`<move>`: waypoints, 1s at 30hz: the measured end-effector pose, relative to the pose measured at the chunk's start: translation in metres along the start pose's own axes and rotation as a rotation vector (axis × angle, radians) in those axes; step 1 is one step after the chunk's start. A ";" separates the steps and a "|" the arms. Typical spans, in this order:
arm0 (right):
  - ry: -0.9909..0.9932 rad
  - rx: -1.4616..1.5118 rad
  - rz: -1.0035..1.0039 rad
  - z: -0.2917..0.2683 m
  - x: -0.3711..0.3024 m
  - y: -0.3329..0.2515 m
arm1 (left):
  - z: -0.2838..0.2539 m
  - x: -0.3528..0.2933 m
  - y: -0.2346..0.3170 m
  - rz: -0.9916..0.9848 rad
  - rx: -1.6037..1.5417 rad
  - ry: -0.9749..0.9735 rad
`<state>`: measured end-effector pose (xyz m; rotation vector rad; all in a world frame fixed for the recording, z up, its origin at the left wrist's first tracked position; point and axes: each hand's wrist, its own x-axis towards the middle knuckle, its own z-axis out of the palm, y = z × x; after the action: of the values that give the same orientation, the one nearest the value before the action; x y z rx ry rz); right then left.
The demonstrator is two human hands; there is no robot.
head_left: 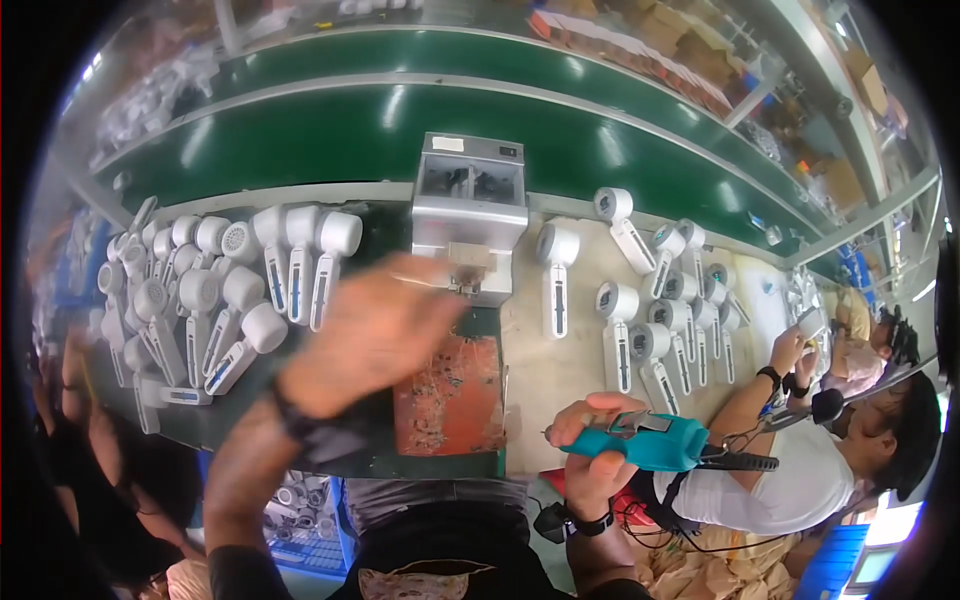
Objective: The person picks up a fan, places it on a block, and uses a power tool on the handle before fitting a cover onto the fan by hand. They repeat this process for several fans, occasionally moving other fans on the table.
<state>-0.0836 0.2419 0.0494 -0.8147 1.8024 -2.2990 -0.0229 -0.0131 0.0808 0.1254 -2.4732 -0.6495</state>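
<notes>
My right hand (593,455) is wrapped round a teal electric screwdriver (655,442), its tip pointing left and its black cord end to the right. My left hand (375,330) is smeared by motion, its fingers in front of a silver screw feeder (470,215) with a see-through top. Whether those fingers hold anything cannot be made out. Below the feeder lies a worn red pad (455,400). White shower-head-like pieces with long handles stand and lie in a crowd (200,290) to the left. Nearest my right hand is one such piece (618,330) in the group on the right.
Behind the bench runs a green conveyor belt (330,135) with a metal rail. At the right a co-worker in a white shirt (780,480) handles a piece at the bench. Another person's arm (100,420) shows at the left. A blue crate (310,545) of parts stands below.
</notes>
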 end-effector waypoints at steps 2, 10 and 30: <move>-0.012 0.023 0.000 0.003 -0.005 -0.001 | 0.066 0.016 0.013 0.362 0.256 -0.160; -0.017 -0.011 0.021 -0.007 -0.031 -0.016 | 0.180 0.069 -0.010 0.245 0.330 -0.309; -0.143 -0.074 0.131 0.014 0.013 0.012 | 0.047 -0.050 0.015 0.011 -0.094 -0.181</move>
<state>-0.0910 0.2205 0.0446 -0.8220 1.8293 -2.0506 -0.0068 0.0313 0.0290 0.0177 -2.6077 -0.8026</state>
